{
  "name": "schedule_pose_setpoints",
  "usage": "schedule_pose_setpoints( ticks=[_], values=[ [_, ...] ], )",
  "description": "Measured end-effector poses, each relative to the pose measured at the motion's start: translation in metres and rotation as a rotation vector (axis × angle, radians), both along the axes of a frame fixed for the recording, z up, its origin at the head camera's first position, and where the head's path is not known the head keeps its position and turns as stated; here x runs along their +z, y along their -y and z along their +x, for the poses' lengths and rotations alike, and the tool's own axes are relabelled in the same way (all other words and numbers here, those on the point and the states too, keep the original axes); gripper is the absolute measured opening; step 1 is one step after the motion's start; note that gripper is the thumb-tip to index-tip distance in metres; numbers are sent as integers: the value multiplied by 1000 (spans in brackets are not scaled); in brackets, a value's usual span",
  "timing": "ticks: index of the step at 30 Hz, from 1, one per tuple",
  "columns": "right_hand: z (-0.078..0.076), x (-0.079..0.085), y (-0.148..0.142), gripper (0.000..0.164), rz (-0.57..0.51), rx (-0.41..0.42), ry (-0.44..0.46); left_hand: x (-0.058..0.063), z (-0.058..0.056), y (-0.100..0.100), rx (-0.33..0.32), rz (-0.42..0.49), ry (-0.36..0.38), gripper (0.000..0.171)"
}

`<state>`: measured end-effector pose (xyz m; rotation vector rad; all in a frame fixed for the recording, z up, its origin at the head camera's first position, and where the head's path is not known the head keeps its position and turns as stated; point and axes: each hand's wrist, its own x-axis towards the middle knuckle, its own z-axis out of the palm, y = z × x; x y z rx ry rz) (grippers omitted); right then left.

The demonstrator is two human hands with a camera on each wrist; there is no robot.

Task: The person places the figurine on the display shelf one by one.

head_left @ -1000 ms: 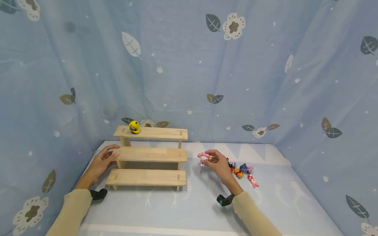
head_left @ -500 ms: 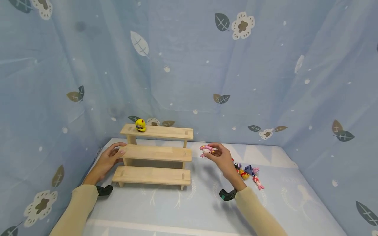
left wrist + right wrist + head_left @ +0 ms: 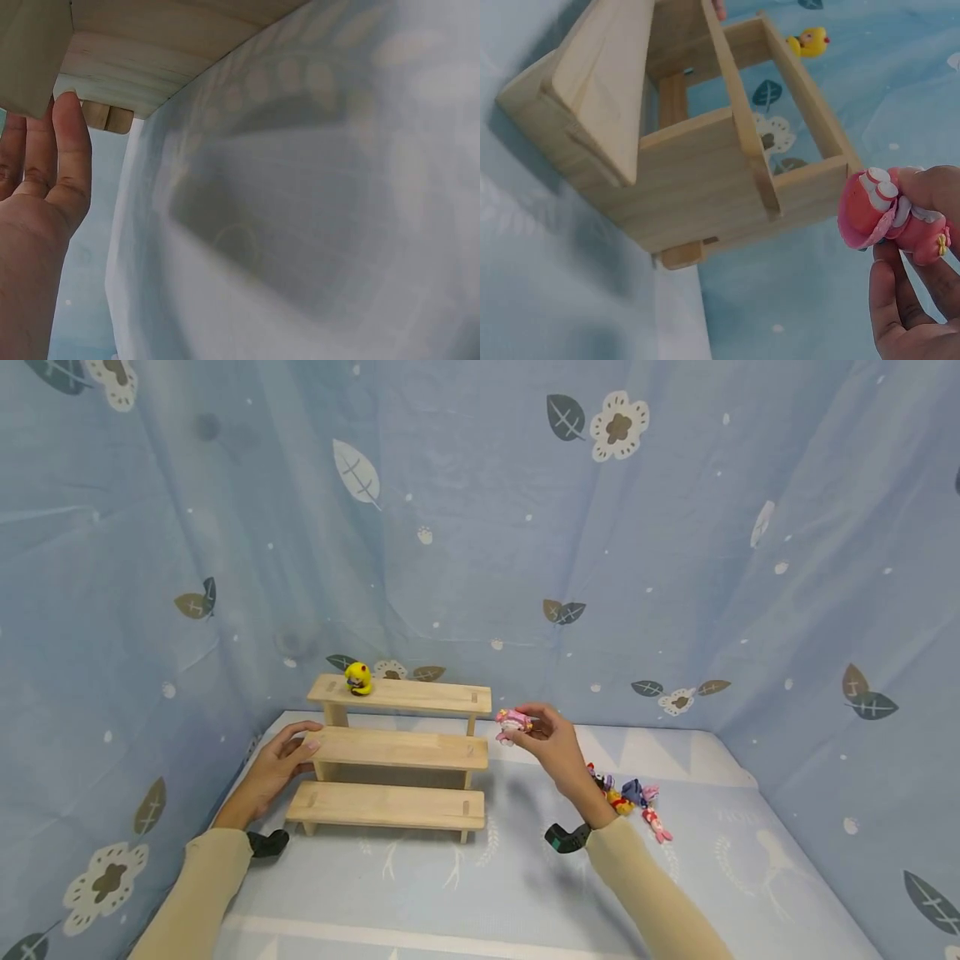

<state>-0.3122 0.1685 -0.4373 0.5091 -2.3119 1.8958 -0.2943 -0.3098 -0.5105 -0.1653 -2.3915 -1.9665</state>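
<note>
On a pale, cloth-covered table [image 3: 405, 902] in the head view, a wooden stand [image 3: 397, 748] with three steps sits left of centre, before a blue curtain [image 3: 480, 527] printed with leaves and flowers. One yellow figure [image 3: 360, 680] rests near the left end of its top step. A pink figure [image 3: 513, 723] is held in the air, just beside the stand's right end, pinched between thumb and fingers of the right hand [image 3: 557, 756]. The left hand [image 3: 273, 768] grips the left end of the middle step, thumb on top. Right of the right wrist, a loose cluster of small figures [image 3: 634, 791] lies on the table. The work looks near its beginning: one figure is up, one is in hand but not yet set down, and the cluster is left. Overlap and the arm make that cluster hard to count.

Seen from the left wrist, three fingers reach up to the wood, nearly straight, some tips hidden behind it. The thumb is out of sight; how firmly they press, I cannot tell.

From the right wrist, the stand appears steeply tilted, probably through the camera's angle. The pink figure's face is hard to make out, and the frame cuts off the hand holding it. Beyond, the yellow figure shows small.
</note>
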Motion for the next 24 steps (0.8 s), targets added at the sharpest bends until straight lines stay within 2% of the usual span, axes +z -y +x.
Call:
schedule_pose_setpoints(
  ticks=[9,19,24],
  values=[
    [-2,14,13,42,-11,47,-31,0,0,0,2,-3,-4,57],
    [-9,20,27,42,31,61,-135,0,0,0,4,-7,9,58],
    [-14,23,34,40,9,78,-128,1,0,0,3,-14,6,58]
  ],
)
